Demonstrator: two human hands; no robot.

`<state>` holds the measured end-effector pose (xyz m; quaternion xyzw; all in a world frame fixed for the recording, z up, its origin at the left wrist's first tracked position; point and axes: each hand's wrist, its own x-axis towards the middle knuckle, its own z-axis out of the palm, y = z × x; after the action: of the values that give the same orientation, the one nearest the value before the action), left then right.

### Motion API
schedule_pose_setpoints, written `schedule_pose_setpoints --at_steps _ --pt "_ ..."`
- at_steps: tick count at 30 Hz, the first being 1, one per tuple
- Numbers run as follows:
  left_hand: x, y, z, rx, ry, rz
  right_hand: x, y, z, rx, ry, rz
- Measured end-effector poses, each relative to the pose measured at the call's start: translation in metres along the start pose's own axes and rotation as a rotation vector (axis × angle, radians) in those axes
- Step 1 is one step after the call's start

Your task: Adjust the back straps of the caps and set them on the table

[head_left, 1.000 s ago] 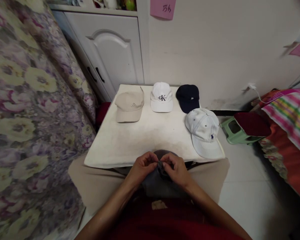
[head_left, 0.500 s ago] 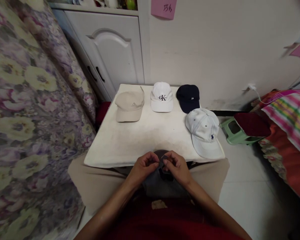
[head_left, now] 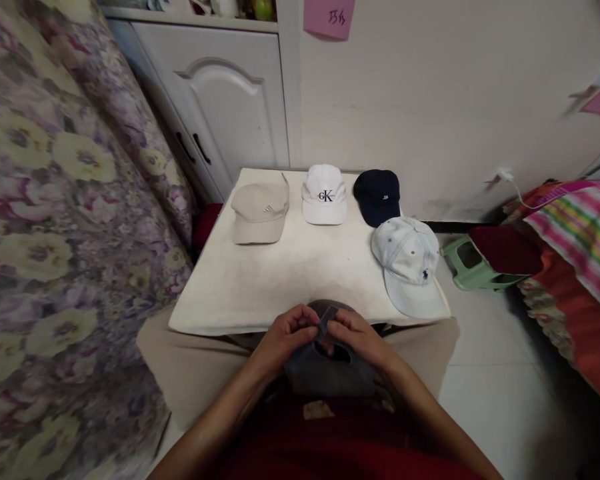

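Observation:
A dark grey cap (head_left: 313, 375) lies in the lap at the table's near edge, its back opening facing up. My left hand (head_left: 296, 329) pinches one side of its back strap. On the strap's other side, my right hand (head_left: 354, 333) has its fingers closed on the strap, whose end sticks up between both hands. Four caps are not possible to miss beyond: a beige cap (head_left: 260, 213) at left, a white cap (head_left: 325, 195) at the back middle, a navy cap (head_left: 378, 197) at the back right, and a pale blue cap (head_left: 409, 257) in front of it.
The caps stand on a table with a cream cloth (head_left: 240, 287). A floral curtain (head_left: 80, 233) hangs at left, beside a white cabinet (head_left: 230, 100). At right are a green stool (head_left: 463, 263) with a dark red top and a bed with a striped cover (head_left: 585, 227).
The strap end now stands up more between my fingers, and the cap's back opening shows wider. My right hand's fingers have drawn closer together. The caps on the table rest where they were.

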<state>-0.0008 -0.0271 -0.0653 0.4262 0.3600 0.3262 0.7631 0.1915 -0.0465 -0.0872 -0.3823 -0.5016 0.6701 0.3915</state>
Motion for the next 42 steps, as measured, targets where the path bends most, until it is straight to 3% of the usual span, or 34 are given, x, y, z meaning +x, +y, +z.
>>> schedule_pose_setpoints --at_steps 3,8,18,20,24,26,29,36,39,42 --pt "0.000 0.001 0.000 -0.049 0.030 0.005 -0.002 0.006 -0.006 0.078 -0.049 0.101" --pt "0.000 0.003 -0.003 -0.141 0.038 0.031 -0.001 0.014 -0.010 0.137 0.093 0.085" --pt "-0.002 -0.003 -0.017 -0.278 0.144 0.096 -0.004 0.016 -0.014 0.523 0.350 0.035" --pt "-0.002 -0.002 -0.017 -0.256 0.170 0.098 -0.007 0.016 -0.021 0.451 0.251 0.053" --pt "-0.003 0.003 -0.015 -0.248 0.198 0.130 -0.020 0.015 -0.043 0.159 -0.099 0.114" --pt "-0.003 0.007 -0.014 -0.246 0.203 0.153 -0.026 0.014 -0.054 0.076 -0.178 0.156" --pt "-0.002 0.013 -0.014 -0.247 0.194 0.170 -0.031 0.011 -0.065 0.055 -0.189 0.151" --pt "-0.003 0.042 -0.021 -0.253 0.119 0.189 -0.022 -0.020 -0.047 0.371 0.138 0.030" --pt "-0.008 0.041 -0.030 -0.240 -0.051 0.139 -0.012 -0.037 -0.033 0.465 0.199 -0.027" --pt "-0.012 0.027 -0.040 -0.178 -0.220 0.000 -0.001 -0.047 -0.025 0.577 0.231 -0.051"
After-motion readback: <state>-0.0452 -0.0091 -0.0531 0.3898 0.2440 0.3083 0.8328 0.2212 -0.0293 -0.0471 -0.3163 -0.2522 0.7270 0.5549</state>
